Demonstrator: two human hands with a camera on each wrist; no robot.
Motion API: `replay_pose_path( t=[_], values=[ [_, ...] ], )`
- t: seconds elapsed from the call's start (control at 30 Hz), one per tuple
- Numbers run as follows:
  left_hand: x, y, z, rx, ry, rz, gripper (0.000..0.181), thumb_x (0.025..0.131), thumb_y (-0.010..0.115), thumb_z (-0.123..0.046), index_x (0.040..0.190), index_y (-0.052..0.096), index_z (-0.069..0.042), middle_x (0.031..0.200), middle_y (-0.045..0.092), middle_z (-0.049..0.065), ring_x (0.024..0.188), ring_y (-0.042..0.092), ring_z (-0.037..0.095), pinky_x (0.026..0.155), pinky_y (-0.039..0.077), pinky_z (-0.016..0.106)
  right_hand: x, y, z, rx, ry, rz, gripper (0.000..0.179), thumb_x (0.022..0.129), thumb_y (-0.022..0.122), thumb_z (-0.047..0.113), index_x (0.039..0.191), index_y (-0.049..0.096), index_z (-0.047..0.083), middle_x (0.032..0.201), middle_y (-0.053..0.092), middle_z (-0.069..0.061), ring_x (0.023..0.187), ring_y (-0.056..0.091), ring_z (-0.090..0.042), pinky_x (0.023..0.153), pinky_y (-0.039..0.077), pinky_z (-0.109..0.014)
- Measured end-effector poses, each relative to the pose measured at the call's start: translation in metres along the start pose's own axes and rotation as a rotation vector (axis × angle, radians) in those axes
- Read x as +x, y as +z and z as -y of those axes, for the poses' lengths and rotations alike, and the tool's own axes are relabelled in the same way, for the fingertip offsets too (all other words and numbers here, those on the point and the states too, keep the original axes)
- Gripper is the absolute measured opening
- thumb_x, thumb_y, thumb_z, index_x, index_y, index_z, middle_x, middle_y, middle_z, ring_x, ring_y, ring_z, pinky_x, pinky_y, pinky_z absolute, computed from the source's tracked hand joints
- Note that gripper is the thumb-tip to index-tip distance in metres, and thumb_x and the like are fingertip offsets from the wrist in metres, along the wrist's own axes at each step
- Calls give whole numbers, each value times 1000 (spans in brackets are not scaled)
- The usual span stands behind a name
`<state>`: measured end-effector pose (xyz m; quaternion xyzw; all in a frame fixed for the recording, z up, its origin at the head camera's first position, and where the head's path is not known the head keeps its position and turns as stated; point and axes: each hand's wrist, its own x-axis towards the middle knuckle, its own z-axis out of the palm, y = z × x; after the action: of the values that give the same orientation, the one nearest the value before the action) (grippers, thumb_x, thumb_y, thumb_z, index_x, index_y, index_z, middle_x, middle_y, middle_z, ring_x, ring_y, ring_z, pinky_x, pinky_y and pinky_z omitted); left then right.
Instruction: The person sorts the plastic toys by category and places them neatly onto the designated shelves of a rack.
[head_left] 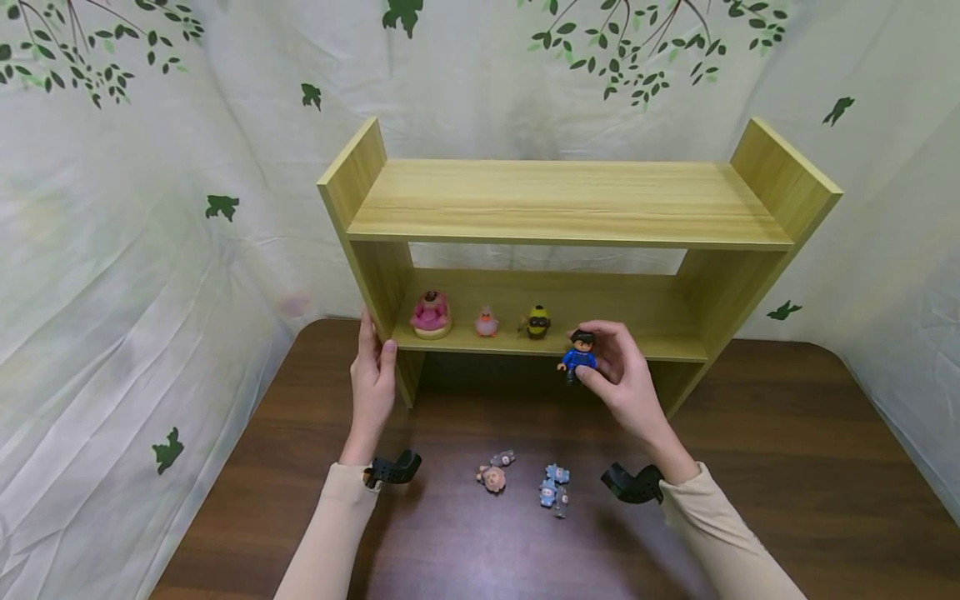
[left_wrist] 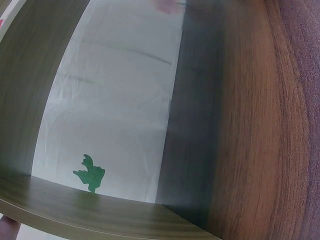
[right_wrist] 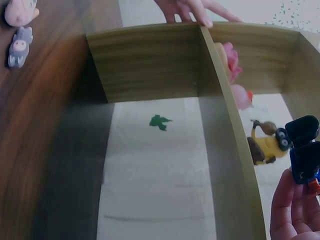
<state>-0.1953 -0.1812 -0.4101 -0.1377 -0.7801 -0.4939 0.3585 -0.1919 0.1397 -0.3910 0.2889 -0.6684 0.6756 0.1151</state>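
My right hand point(head_left: 624, 379) pinches a toy figure point(head_left: 580, 353) with dark hair and a blue top, just in front of the middle board's front edge. In the right wrist view the dark legs of the figure point(right_wrist: 303, 150) point toward the camera. My left hand point(head_left: 372, 373) rests against the left side panel of the wooden shelf point(head_left: 570, 200), thumb at its front edge. On the middle board stand a pink bear figure point(head_left: 431, 315), a small pink duck figure point(head_left: 486, 322) and a yellow minion figure point(head_left: 537, 322), spaced in a row from the left.
On the brown table point(head_left: 465, 550) in front of the shelf lie two groups of small figures: a peach one point(head_left: 492, 479) beside a grey one, and several blue and grey ones point(head_left: 549, 492). A white cloth with green leaves hangs behind.
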Motion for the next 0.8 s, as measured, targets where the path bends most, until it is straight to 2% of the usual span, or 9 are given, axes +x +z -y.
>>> replay_pose_path(
  t=[0.3, 0.47, 0.6, 0.67, 0.8],
  values=[
    [0, 0, 0, 13, 16, 2, 62, 96, 44, 10, 152, 20, -2, 117, 52, 33, 75, 42, 18, 68, 33, 22, 4, -9, 1, -28, 6, -27, 44, 85, 56, -18, 127, 44, -11, 120, 51, -31, 103, 55, -18, 84, 46, -23],
    [0, 0, 1, 14, 10, 1, 62, 96, 45, 10, 152, 20, -3, 115, 53, 32, 68, 36, 13, 63, 31, 22, 6, -12, 1, -52, 18, -42, 42, 86, 56, -16, 127, 45, -10, 120, 52, -29, 103, 55, -18, 84, 46, -23],
    [-1, 0, 1, 14, 3, 1, 62, 96, 45, 9, 152, 21, -4, 120, 52, 32, 68, 35, 10, 62, 31, 22, 8, -15, 1, -89, 29, -56, 41, 88, 56, -15, 127, 46, -9, 120, 53, -25, 103, 55, -19, 84, 45, -23],
    [-1, 0, 1, 14, 2, 2, 62, 97, 45, 9, 152, 21, -4, 115, 52, 32, 66, 33, 10, 61, 30, 22, 10, -17, 2, -111, 36, -65, 41, 88, 56, -14, 127, 47, -8, 119, 53, -22, 102, 54, -19, 84, 45, -23],
    [-1, 0, 1, 0, 10, 1, 62, 96, 44, 10, 152, 20, -2, 124, 51, 33, 80, 46, 17, 69, 34, 20, 13, -20, 1, -144, 32, -85, 40, 88, 56, -15, 127, 48, -8, 118, 54, -19, 100, 54, -19, 82, 45, -23]
  ],
)
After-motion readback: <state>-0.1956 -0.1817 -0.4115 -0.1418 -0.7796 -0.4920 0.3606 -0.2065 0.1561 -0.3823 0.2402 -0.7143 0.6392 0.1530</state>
